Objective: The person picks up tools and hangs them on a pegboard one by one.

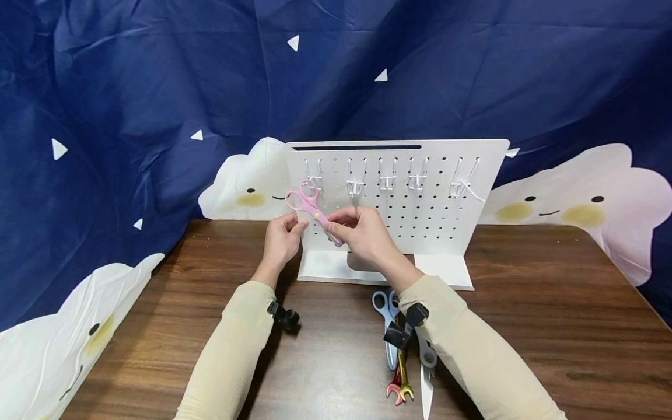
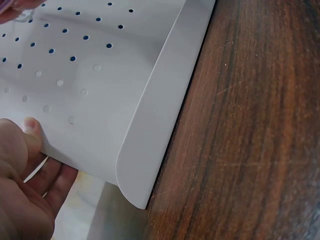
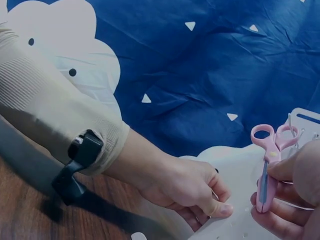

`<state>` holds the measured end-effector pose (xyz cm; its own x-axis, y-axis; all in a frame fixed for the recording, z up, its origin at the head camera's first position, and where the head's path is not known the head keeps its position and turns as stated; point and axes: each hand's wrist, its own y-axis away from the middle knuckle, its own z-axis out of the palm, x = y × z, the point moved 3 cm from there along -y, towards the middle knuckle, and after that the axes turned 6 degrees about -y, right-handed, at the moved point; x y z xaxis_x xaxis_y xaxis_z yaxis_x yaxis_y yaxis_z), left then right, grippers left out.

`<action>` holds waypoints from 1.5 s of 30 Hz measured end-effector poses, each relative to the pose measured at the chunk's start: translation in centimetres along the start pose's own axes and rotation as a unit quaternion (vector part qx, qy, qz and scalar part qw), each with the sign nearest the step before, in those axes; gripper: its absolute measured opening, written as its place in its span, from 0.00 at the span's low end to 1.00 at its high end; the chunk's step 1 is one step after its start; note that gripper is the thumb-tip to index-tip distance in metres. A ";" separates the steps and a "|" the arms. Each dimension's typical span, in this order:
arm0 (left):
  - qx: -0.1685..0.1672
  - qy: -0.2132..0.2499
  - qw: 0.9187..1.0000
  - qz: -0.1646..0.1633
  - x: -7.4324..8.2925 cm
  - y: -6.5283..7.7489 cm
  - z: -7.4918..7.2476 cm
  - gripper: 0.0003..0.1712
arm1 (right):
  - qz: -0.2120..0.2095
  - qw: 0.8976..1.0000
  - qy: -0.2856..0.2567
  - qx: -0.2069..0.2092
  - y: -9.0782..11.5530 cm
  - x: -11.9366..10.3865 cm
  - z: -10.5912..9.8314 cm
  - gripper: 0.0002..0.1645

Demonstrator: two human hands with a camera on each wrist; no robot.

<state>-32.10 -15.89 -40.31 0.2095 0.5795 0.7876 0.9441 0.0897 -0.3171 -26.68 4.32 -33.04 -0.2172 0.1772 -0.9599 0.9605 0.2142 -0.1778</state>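
Gripping the left edge of a white, upright, perforated pegboard [image 1: 441, 245] with the left hand [image 1: 282, 238], clamped with thumb in front and fingers behind, as seen at the lower left of the left wrist view. Facing a row of five white wire hooks [image 1: 387, 178] across the pegboard's upper half, at the centre of the head view. Pinching a pair of pink scissors [image 1: 317, 214] by the blade end between thumb and curled fingers of the right hand [image 1: 362, 233]. Holding the scissors with both finger loops clear of the grip, pointing to the upper left, in front of the leftmost hook's lower end; too unclear to tell whether touching it. Partly covering, with a beige right sleeve [image 1: 472, 350] and a black wrist camera [image 1: 397, 336], light blue scissors [image 1: 389, 318], a red open-ended wrench [image 1: 394, 386], a gold open-ended wrench [image 1: 403, 373] and grey-handled scissors [image 1: 428, 357], just right of lower centre, on a dark brown wood-grain table [image 1: 551, 291].
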 end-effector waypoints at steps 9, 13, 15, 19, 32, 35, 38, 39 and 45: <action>0.001 0.006 1.000 -0.003 0.1 0.1 0.1 0.09 | 0.031 0.999 0.000 0.027 -1.4 1.0 -0.1 0.10; 0.003 0.008 1.000 -0.003 0.1 0.0 0.1 0.09 | 0.042 0.998 -0.007 0.035 -1.9 1.3 -0.2 0.09; 0.003 0.007 1.000 -0.003 0.1 -0.1 0.1 0.09 | 0.043 0.998 -0.005 0.037 -2.2 1.5 -0.2 0.08; 0.002 0.010 1.000 -0.001 0.2 -0.2 0.1 0.09 | 0.029 0.999 0.019 0.040 -2.8 1.7 -0.3 0.08; -0.003 0.017 1.000 -0.011 0.1 0.1 0.1 0.09 | 0.027 0.997 0.042 0.055 -2.2 3.2 -1.0 0.11; -0.003 0.014 1.000 -0.015 0.2 0.1 0.1 0.09 | 0.026 0.998 0.039 0.050 -1.6 3.4 -1.7 0.11; 0.000 0.013 1.000 -0.014 0.1 0.1 0.1 0.09 | 0.016 0.998 0.041 0.040 -1.0 3.6 -2.4 0.11; 0.001 0.013 1.000 -0.014 0.1 0.1 0.1 0.09 | 0.012 0.998 0.042 0.037 -0.8 3.6 -2.6 0.11; 0.004 0.008 1.000 -0.012 0.2 0.1 0.1 0.09 | 0.022 0.998 0.059 0.021 0.5 4.0 -3.8 0.13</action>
<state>-31.97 -15.73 -40.23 0.1910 0.5643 0.8032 0.9467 0.1102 -0.3025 -27.68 8.82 -36.13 -0.1907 0.2985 -0.9352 0.9755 0.1643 -0.1465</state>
